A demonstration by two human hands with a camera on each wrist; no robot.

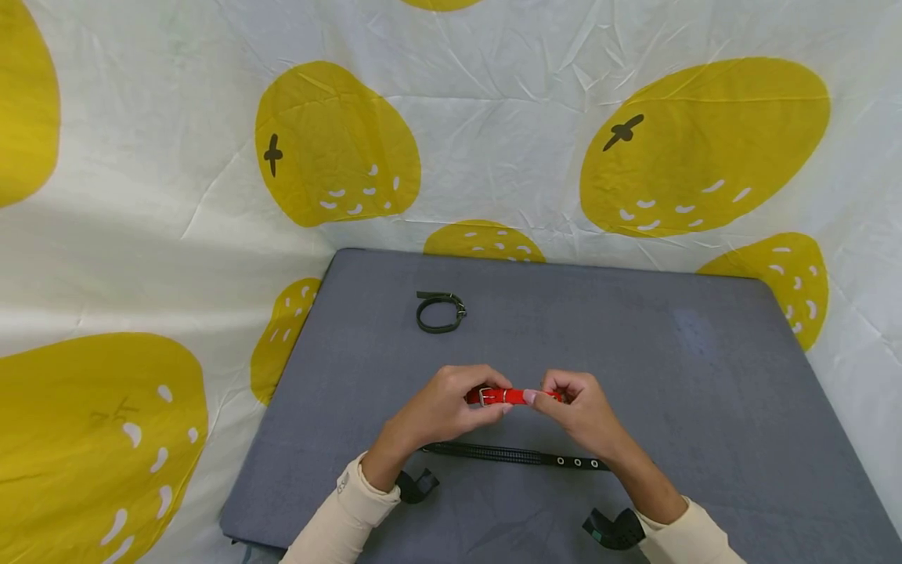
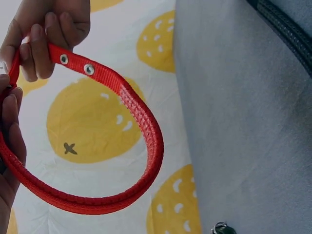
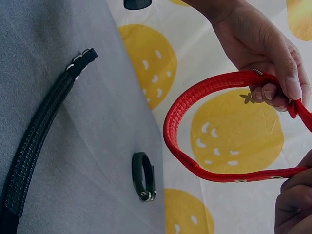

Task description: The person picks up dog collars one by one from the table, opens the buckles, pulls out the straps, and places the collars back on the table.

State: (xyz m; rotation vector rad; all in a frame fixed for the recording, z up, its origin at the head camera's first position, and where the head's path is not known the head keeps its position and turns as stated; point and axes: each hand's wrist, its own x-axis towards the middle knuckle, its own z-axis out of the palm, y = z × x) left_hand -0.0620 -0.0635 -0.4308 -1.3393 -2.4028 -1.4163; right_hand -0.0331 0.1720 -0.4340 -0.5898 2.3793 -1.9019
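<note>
Both hands hold a red collar (image 1: 517, 396) above the grey table. My left hand (image 1: 451, 403) pinches it beside its silver buckle (image 1: 484, 396), thumb below and fingers above. My right hand (image 1: 581, 407) pinches the red strap on the other side, its thumb lying along the front. In the left wrist view the collar (image 2: 156, 141) hangs as a wide loop with a padded, stitched band and metal-rimmed holes (image 2: 88, 69) near the right hand (image 2: 53, 34). The right wrist view shows the left thumb (image 3: 292, 87) pressed close to the buckle; the right fingers partly hide the strap.
A black collar (image 1: 493, 453) with metal eyelets lies stretched out on the grey table (image 1: 634, 337), just below the hands. Farther back sits a dark green collar (image 1: 438, 330), curled into a ring. White cloth with yellow fruit prints (image 1: 705, 149) hangs behind the table.
</note>
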